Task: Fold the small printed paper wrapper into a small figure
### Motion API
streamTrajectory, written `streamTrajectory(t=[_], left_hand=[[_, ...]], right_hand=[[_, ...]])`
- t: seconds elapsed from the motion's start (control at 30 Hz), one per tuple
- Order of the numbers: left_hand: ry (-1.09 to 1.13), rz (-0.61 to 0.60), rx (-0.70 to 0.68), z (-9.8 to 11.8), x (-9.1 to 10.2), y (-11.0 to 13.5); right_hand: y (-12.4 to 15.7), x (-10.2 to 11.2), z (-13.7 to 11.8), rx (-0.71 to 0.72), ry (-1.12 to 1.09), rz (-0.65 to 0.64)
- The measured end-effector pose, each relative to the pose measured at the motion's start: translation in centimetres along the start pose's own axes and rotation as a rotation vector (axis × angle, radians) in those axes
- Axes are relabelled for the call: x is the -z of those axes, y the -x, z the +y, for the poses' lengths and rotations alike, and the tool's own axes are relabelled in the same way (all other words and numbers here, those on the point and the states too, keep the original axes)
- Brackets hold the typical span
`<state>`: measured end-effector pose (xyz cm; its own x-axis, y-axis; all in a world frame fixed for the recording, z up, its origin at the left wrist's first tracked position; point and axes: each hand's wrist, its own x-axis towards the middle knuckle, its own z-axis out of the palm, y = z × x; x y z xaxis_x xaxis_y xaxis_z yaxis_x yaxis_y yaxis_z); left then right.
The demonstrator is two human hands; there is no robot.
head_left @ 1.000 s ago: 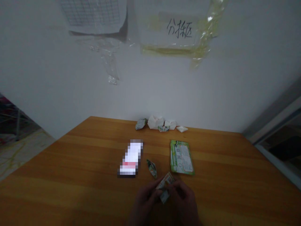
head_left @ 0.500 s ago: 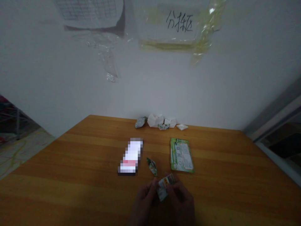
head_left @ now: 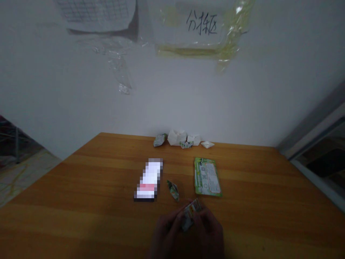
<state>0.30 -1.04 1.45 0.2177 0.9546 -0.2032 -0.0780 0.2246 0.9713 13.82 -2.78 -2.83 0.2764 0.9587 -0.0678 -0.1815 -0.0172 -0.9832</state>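
Observation:
Between my two hands, low in the head view, is a small printed packet with an orange patch and pale areas. My left hand is closed on its left side, thumb on top. My right hand pinches its right side. The fingers and the packet's lower part are dim and partly hidden. Just beyond my hands lies a small folded green wrapper piece. Farther right, a flat green-and-white printed pouch rests on the wooden table.
A phone with a lit, blurred-out screen lies left of the green wrapper. Along the wall stand a crumpled wrapper, crumpled white paper, another green scrap and a small white folded piece. A handwritten sign is taped to the wall.
My left fingers have shifted up over the packet's left side, covering more of it, and the packet is tilted more. The view has moved slightly. Things on the table stay put.

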Motion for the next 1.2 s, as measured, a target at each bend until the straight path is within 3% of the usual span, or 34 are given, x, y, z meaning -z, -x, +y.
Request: streamTrajectory(t=[0.23,0.53,0.67,0.73,0.87,0.97,1.2], left_hand=[[0.031,0.14,0.042,-0.1,-0.2,0.4],[0.02,0.206,0.043,0.4,-0.7,0.1],[0.055,0.208,0.02,0.4,-0.4,0.0],[0.086,0.166,0.04,0.2,-0.3,-0.1],[0.143,0.087,0.072,-0.4,-0.3,-0.3],[0.173,0.099,0.081,-0.3,-0.4,-0.3],[0.045,0.175,0.064,0.2,-0.3,-0.2]], right_hand=[[0.9,-1.3,-0.2,0.057,-0.029,0.095],[0.9,-1.4,0.7,0.002,-0.027,0.145],[0.2,-1.4,0.5,0.06,-0.058,0.161],[-0.2,-1.5,0.1,0.022,-0.097,0.15],[-0.4,-1.4,-0.8,-0.16,-0.053,0.005],[-0.3,-1.4,-1.3,-0.179,0.024,-0.007],[-0.5,-1.4,-2.2,-0.245,-0.053,-0.016]])
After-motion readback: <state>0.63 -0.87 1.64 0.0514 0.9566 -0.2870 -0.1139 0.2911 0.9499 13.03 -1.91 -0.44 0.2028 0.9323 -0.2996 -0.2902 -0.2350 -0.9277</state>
